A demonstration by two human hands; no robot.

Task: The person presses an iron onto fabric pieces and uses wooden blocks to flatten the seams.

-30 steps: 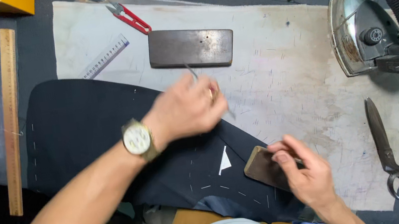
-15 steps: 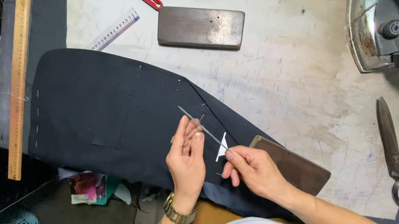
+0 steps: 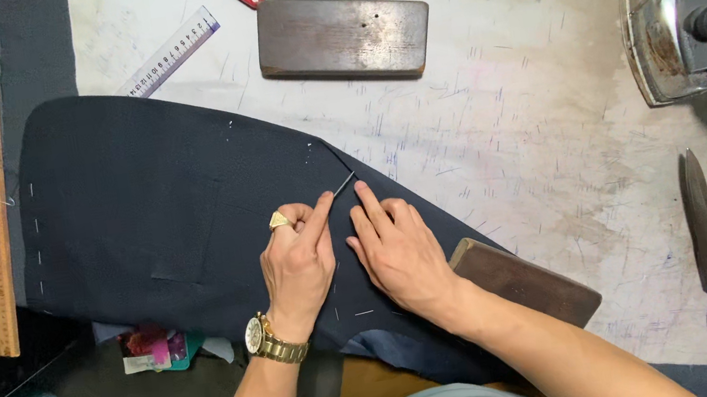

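On the dark navy cloth (image 3: 152, 208) spread over our bench, our left hand (image 3: 296, 262) pinches a needle (image 3: 343, 183), its long axis slanting up and rightward from the fingertips. Just beside it, our right hand (image 3: 398, 252) lies flat and holds nothing, forefinger nearest the needle's tip.
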